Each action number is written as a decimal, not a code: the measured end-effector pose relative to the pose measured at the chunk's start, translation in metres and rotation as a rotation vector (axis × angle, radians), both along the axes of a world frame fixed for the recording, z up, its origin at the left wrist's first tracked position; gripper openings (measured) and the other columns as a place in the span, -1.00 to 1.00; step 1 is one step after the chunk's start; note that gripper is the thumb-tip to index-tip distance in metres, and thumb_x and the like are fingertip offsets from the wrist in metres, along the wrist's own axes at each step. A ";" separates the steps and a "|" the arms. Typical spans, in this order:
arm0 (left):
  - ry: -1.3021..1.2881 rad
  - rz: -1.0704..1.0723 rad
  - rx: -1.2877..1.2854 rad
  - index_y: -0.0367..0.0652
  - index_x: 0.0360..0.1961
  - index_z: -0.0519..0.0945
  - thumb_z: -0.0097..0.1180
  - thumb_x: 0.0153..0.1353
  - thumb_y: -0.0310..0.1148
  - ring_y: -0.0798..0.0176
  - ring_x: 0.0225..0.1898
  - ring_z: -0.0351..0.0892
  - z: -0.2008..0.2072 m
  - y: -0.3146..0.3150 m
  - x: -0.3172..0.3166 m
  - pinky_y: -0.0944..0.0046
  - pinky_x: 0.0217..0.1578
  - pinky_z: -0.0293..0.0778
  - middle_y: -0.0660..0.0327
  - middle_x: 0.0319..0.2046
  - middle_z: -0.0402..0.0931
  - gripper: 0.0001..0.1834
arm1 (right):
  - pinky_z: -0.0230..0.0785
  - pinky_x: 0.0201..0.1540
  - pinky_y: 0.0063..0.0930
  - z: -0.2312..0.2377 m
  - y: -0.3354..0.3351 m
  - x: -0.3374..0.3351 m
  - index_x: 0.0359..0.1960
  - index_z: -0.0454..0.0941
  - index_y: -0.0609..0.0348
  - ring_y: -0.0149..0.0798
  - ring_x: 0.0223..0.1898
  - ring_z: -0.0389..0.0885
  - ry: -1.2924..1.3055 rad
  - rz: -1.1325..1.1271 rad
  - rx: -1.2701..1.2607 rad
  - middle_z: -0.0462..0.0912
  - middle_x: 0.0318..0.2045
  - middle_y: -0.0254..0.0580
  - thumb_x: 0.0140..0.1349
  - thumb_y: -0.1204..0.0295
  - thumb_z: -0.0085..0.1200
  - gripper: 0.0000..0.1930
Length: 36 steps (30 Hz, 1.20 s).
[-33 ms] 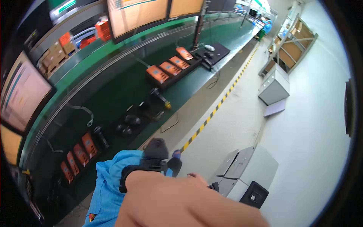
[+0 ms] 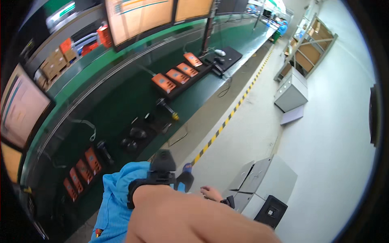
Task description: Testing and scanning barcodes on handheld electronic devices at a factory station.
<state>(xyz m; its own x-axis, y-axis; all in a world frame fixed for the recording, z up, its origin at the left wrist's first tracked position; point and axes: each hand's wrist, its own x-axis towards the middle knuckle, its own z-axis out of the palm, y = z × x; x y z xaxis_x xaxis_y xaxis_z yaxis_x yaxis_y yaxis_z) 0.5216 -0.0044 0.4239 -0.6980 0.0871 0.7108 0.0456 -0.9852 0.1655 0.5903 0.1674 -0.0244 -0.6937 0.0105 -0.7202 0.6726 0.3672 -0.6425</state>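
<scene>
My left hand (image 2: 198, 216) fills the lower middle, very close, with its back showing and its fingers hidden beyond the lower edge. A blue sleeve (image 2: 115, 202) covers that arm. Around the left wrist runs a black strap (image 2: 131, 192) carrying a black block-shaped device (image 2: 163, 162). Farther down, partly behind the left hand, my right hand (image 2: 211, 193) hangs over the floor with loosely bent, parted fingers and nothing visible in them. It too wears a black wrist device (image 2: 229, 201). Neither hand touches the bench.
A long dark green bench (image 2: 109, 109) on the left bears several orange boxy units (image 2: 164, 83), a black rod-like tool with a yellow end (image 2: 168, 109) and monitors (image 2: 139, 18). Yellow-black tape (image 2: 227, 120) marks the floor. Grey cabinets (image 2: 263, 174) line the right wall.
The bench and its things have shifted slightly left in view. My right hand shows more fully from behind my left hand, which stays close and low.
</scene>
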 end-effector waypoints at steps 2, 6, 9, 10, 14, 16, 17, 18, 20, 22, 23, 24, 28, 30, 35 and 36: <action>-0.170 0.001 -0.024 -0.44 -0.39 0.56 -0.01 0.31 -0.37 0.19 -0.41 0.63 -0.003 0.023 -0.016 0.41 -0.41 0.56 -0.05 -0.31 0.57 -0.71 | 0.44 -0.10 -0.38 -0.030 0.036 -0.019 0.01 0.53 0.24 -0.22 -0.18 0.61 0.034 -0.030 0.033 0.65 -0.15 -0.08 0.23 0.19 0.02 -0.57; 0.320 -0.310 0.197 -0.71 -0.11 0.47 0.13 0.24 -0.15 -0.07 -0.36 0.63 -0.020 0.091 -0.128 0.27 -0.47 0.59 -0.33 -0.20 0.47 -0.39 | 0.42 -0.12 -0.44 -0.019 0.100 -0.066 -0.02 0.54 0.27 -0.30 -0.20 0.60 0.097 -0.120 0.079 0.66 -0.24 -0.13 0.23 0.22 0.03 -0.59; 0.150 -0.458 0.158 -0.68 -0.14 0.49 0.17 0.21 -0.12 -0.05 -0.38 0.62 -0.013 0.132 -0.138 0.29 -0.48 0.57 -0.28 -0.22 0.48 -0.38 | 0.41 -0.14 -0.49 -0.051 0.155 -0.054 -0.02 0.53 0.29 -0.35 -0.23 0.59 0.170 -0.333 -0.088 0.66 -0.26 -0.16 0.23 0.25 0.07 -0.61; 0.156 -0.455 0.148 -0.68 -0.14 0.49 0.17 0.21 -0.12 -0.05 -0.38 0.62 -0.008 0.153 -0.152 0.29 -0.48 0.57 -0.28 -0.22 0.48 -0.38 | 0.42 -0.19 -0.48 -0.049 0.169 -0.060 -0.06 0.55 0.32 -0.35 -0.28 0.59 0.169 -0.424 -0.020 0.66 -0.30 -0.15 0.24 0.27 0.04 -0.63; 0.053 -0.301 0.354 -0.61 -0.17 0.54 0.24 0.16 -0.16 0.04 -0.43 0.60 -0.004 0.215 -0.195 0.34 -0.50 0.54 -0.20 -0.27 0.48 -0.45 | 0.44 -0.25 -0.53 -0.109 0.230 -0.073 -0.13 0.58 0.38 -0.39 -0.35 0.59 0.045 -0.530 -0.071 0.67 -0.33 -0.16 0.24 0.31 0.05 -0.67; 0.060 -0.353 0.304 -0.58 -0.19 0.57 0.26 0.15 -0.18 0.07 -0.44 0.60 -0.010 0.245 -0.224 0.35 -0.50 0.53 -0.18 -0.29 0.48 -0.48 | 0.44 -0.27 -0.53 -0.130 0.260 -0.087 -0.13 0.58 0.37 -0.39 -0.36 0.59 0.021 -0.511 -0.073 0.67 -0.35 -0.18 0.24 0.30 0.05 -0.67; 0.232 -0.229 0.295 -0.58 -0.22 0.58 0.27 0.14 -0.21 0.08 -0.44 0.60 -0.015 0.261 -0.249 0.35 -0.49 0.53 -0.19 -0.29 0.48 -0.51 | 0.44 -0.28 -0.52 -0.137 0.279 -0.101 -0.14 0.59 0.36 -0.39 -0.37 0.58 0.007 -0.493 -0.061 0.67 -0.37 -0.19 0.25 0.30 0.05 -0.67; 0.396 -0.109 0.288 -0.57 -0.24 0.60 0.28 0.13 -0.23 0.09 -0.44 0.60 -0.018 0.280 -0.273 0.35 -0.48 0.53 -0.19 -0.28 0.49 -0.54 | 0.43 -0.31 -0.52 -0.138 0.297 -0.120 -0.14 0.60 0.33 -0.39 -0.40 0.57 -0.008 -0.503 -0.037 0.66 -0.39 -0.21 0.23 0.29 0.07 -0.68; 0.358 -0.172 0.147 -0.57 -0.24 0.60 0.27 0.14 -0.24 0.10 -0.44 0.59 -0.022 0.290 -0.295 0.36 -0.47 0.53 -0.18 -0.29 0.49 -0.55 | 0.43 -0.32 -0.53 -0.082 0.335 -0.189 -0.14 0.60 0.31 -0.39 -0.41 0.57 0.000 -0.398 0.017 0.66 -0.39 -0.21 0.23 0.30 0.06 -0.68; 0.298 -0.235 0.012 -0.57 -0.24 0.60 0.27 0.14 -0.26 0.11 -0.44 0.59 -0.012 0.311 -0.297 0.37 -0.46 0.53 -0.17 -0.29 0.50 -0.56 | 0.44 -0.30 -0.51 -0.074 0.374 -0.229 -0.15 0.60 0.32 -0.39 -0.40 0.58 0.061 -0.414 -0.095 0.67 -0.38 -0.19 0.21 0.33 0.02 -0.69; 0.101 -0.226 0.092 -0.57 -0.23 0.60 0.27 0.14 -0.27 0.12 -0.45 0.59 -0.003 0.327 -0.294 0.37 -0.47 0.52 -0.17 -0.29 0.51 -0.57 | 0.44 -0.30 -0.51 -0.079 0.398 -0.237 -0.15 0.60 0.32 -0.39 -0.40 0.58 0.055 -0.389 -0.094 0.67 -0.38 -0.19 0.21 0.33 0.02 -0.69; -0.077 -0.173 0.167 -0.56 -0.23 0.60 0.26 0.15 -0.27 0.13 -0.45 0.59 0.001 0.342 -0.296 0.38 -0.47 0.52 -0.16 -0.30 0.51 -0.57 | 0.44 -0.30 -0.50 -0.046 0.406 -0.277 -0.15 0.59 0.33 -0.38 -0.40 0.58 0.069 -0.271 -0.009 0.67 -0.38 -0.19 0.21 0.34 0.01 -0.69; 0.485 0.267 0.183 -0.58 -0.22 0.60 0.25 0.16 -0.29 0.11 -0.40 0.60 -0.002 0.376 -0.382 0.37 -0.46 0.53 -0.14 -0.32 0.52 -0.58 | 0.45 -0.26 -0.46 -0.054 0.463 -0.368 -0.14 0.58 0.36 -0.33 -0.38 0.59 0.091 -0.101 0.041 0.67 -0.38 -0.15 0.19 0.34 0.01 -0.67; 0.628 0.224 0.167 -0.57 -0.25 0.61 0.24 0.15 -0.39 0.09 -0.35 0.60 0.009 0.376 -0.398 0.36 -0.43 0.55 -0.17 -0.31 0.53 -0.67 | 0.46 -0.21 -0.45 -0.112 0.505 -0.420 -0.13 0.57 0.38 -0.29 -0.33 0.63 0.105 -0.057 -0.102 0.68 -0.35 -0.08 0.18 0.34 0.02 -0.66; 0.242 0.060 0.123 -0.55 -0.26 0.61 0.25 0.10 -0.47 0.09 -0.34 0.61 0.004 0.363 -0.404 0.37 -0.40 0.55 -0.20 -0.30 0.53 -0.72 | 0.45 -0.18 -0.43 -0.014 0.424 -0.544 -0.13 0.57 0.37 -0.25 -0.29 0.64 0.446 0.332 0.033 0.69 -0.32 -0.04 0.18 0.34 0.01 -0.66; 0.155 0.022 0.167 -0.55 -0.27 0.61 0.26 0.10 -0.48 0.09 -0.34 0.61 0.006 0.364 -0.405 0.37 -0.39 0.56 -0.21 -0.30 0.53 -0.73 | 0.45 -0.17 -0.43 0.009 0.410 -0.555 -0.13 0.57 0.36 -0.24 -0.28 0.65 0.689 0.483 0.028 0.69 -0.31 -0.04 0.18 0.34 0.00 -0.66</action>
